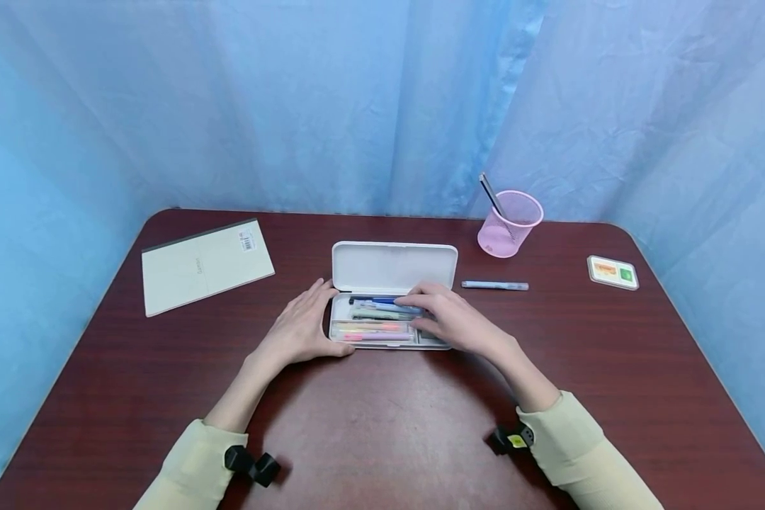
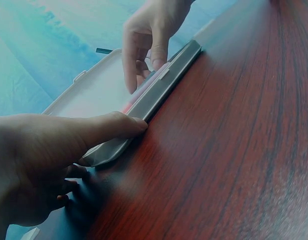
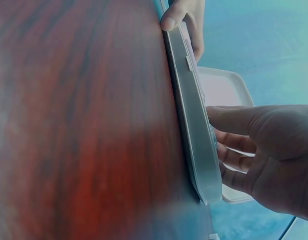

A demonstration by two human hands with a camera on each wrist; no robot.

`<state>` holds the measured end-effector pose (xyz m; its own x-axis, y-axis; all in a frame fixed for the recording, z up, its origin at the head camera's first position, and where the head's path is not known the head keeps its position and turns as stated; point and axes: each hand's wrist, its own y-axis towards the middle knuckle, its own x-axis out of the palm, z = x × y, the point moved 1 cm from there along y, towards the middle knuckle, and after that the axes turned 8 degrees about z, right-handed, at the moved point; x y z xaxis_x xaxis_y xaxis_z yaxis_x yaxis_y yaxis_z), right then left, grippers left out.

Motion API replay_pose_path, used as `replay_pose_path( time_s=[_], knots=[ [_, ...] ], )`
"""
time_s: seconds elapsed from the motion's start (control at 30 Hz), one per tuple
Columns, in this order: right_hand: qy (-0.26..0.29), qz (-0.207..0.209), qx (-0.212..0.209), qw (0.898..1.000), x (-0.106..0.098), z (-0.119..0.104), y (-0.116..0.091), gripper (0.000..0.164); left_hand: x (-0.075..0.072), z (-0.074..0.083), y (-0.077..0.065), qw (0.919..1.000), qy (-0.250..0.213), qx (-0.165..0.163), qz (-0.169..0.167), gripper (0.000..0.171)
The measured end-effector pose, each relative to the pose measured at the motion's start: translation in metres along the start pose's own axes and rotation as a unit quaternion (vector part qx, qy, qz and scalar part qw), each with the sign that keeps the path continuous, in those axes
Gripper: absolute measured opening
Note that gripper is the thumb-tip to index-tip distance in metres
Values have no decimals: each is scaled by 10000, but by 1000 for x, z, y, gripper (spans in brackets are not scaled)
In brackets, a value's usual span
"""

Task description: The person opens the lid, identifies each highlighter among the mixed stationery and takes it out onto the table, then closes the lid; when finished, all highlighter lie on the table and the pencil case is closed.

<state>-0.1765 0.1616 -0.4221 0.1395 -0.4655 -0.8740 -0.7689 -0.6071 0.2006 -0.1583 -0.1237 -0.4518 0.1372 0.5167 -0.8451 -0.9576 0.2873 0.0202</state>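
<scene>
Through the head feed I had the white pencil case (image 1: 389,346) in the middle of the surface (image 1: 382,425), its lid (image 1: 392,265) raised toward the blue curtain (image 1: 293,106) and pens (image 1: 379,336) lying lengthwise inside. The left hand (image 1: 302,322) was spread round the case's left end, fingers extended along the back part and thumb at the front edge. The right hand (image 1: 455,317) reached into the right half, fingertips over the pens; I could not tell whether they pinched one. A light blue pen (image 1: 495,285) lay just right of the case, and behind it stood a pink cup (image 1: 501,241) with a slender stick (image 1: 491,191) leaning in it. A pale notebook (image 1: 207,269) lay off to the left, a small flat box (image 1: 612,273) well off to the right. On the left wrist camera, I saw the left thumb (image 2: 109,127) resting on the case's front near its corner, the right fingers pointing down behind it. On the right wrist camera, the right thumb (image 3: 228,119) was at the rim, the other fingers partly hidden.
</scene>
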Motion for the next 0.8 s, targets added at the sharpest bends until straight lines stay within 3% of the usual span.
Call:
replay_pose_path(
  time_s=[0.8],
  knots=[
    [137, 170, -36, 9998, 1, 4, 1, 32, 0, 0, 0, 10000, 21, 81, 50, 100]
  ],
)
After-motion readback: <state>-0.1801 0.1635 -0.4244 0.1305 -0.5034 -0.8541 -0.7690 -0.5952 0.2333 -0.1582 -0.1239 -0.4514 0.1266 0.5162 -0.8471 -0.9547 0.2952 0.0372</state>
